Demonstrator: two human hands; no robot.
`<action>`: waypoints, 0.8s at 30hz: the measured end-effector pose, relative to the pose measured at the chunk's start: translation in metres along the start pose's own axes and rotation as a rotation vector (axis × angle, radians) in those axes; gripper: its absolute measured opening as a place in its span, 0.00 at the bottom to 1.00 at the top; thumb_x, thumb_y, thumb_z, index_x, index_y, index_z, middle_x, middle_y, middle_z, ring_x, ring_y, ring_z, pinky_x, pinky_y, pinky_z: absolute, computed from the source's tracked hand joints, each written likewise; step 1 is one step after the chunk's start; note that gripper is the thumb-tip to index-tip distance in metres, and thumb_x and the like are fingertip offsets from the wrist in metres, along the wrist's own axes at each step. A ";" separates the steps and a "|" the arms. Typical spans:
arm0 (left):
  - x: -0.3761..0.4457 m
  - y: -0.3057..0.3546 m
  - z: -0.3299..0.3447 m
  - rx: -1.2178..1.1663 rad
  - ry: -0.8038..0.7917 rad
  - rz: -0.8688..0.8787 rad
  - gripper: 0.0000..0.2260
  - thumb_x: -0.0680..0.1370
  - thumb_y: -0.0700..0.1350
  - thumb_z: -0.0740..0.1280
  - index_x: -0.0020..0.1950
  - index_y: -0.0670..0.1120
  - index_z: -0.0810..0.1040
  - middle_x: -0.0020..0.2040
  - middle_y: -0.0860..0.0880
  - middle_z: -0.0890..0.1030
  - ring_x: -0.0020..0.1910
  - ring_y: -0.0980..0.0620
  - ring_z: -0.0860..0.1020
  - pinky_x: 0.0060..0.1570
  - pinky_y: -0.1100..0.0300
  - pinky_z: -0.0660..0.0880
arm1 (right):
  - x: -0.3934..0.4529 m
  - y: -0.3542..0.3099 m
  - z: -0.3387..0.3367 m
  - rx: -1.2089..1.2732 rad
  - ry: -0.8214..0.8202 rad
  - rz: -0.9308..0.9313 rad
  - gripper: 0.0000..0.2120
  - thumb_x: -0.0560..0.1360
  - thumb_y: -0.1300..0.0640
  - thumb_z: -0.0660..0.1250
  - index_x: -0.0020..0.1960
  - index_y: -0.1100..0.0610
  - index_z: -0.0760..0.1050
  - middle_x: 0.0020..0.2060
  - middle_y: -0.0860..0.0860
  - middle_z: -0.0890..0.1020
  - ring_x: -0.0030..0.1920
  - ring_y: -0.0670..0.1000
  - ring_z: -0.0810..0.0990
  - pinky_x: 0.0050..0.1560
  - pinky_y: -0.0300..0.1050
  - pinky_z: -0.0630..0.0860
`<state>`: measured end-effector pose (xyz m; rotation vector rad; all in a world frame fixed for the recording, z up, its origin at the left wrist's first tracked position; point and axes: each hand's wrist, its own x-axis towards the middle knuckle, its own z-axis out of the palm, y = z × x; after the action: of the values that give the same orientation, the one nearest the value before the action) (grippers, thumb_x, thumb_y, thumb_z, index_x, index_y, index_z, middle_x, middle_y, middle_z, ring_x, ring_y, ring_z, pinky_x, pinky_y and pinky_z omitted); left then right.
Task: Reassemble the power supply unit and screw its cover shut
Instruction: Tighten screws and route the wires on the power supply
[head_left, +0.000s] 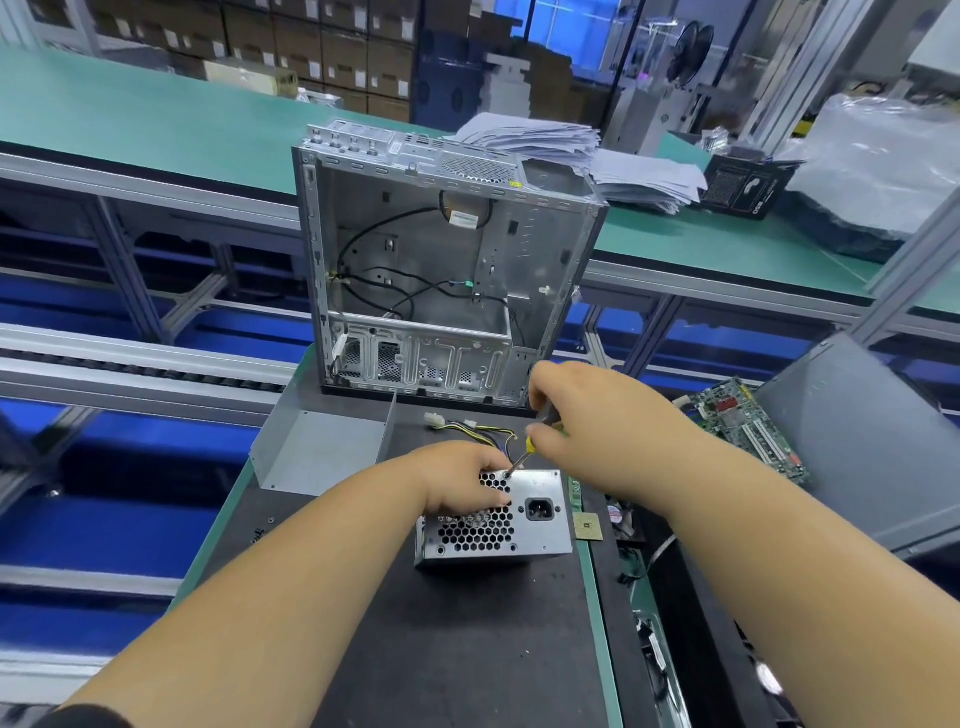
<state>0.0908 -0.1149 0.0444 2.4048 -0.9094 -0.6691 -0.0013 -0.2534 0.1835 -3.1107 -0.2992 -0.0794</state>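
The grey metal power supply unit (540, 535) stands on the dark mat in front of me, its honeycomb grille and power socket facing up. My left hand (462, 478) grips its far left top corner, fingers curled over the grille. My right hand (576, 410) holds a screwdriver (522, 457) with a yellow and black handle; the tip meets the unit's top face near the far edge, just right of my left fingers. Yellow and black cables (478, 431) run out behind the unit. A bent grey metal cover plate (317, 452) lies to the left.
An open, empty computer case (447, 270) stands upright just behind the work spot. A green circuit board (748, 426) and a grey case panel (852, 441) lie to the right. A small chip (588, 527) lies beside the unit. Stacked papers (597, 156) rest on the far bench.
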 end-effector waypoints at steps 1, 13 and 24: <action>0.000 0.000 0.000 -0.005 0.003 -0.004 0.11 0.77 0.54 0.68 0.38 0.61 0.69 0.39 0.60 0.72 0.44 0.53 0.72 0.48 0.59 0.72 | 0.000 0.002 -0.002 0.014 -0.001 -0.009 0.05 0.77 0.52 0.63 0.50 0.50 0.68 0.45 0.48 0.76 0.44 0.52 0.75 0.40 0.48 0.72; -0.002 0.000 0.003 0.001 0.008 -0.024 0.13 0.77 0.55 0.68 0.35 0.62 0.68 0.37 0.60 0.70 0.37 0.58 0.70 0.43 0.60 0.71 | 0.009 -0.005 0.014 -0.336 0.182 0.141 0.27 0.79 0.35 0.50 0.30 0.53 0.62 0.26 0.47 0.67 0.26 0.48 0.62 0.26 0.39 0.54; -0.001 0.000 0.001 -0.028 0.007 -0.010 0.10 0.76 0.53 0.68 0.38 0.61 0.69 0.39 0.59 0.73 0.38 0.58 0.73 0.42 0.62 0.71 | -0.002 0.001 0.007 -0.027 0.150 -0.018 0.07 0.77 0.49 0.61 0.52 0.51 0.69 0.42 0.47 0.75 0.40 0.52 0.75 0.34 0.46 0.67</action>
<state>0.0893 -0.1140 0.0439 2.3873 -0.8804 -0.6721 -0.0023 -0.2548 0.1760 -3.1055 -0.3245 -0.3184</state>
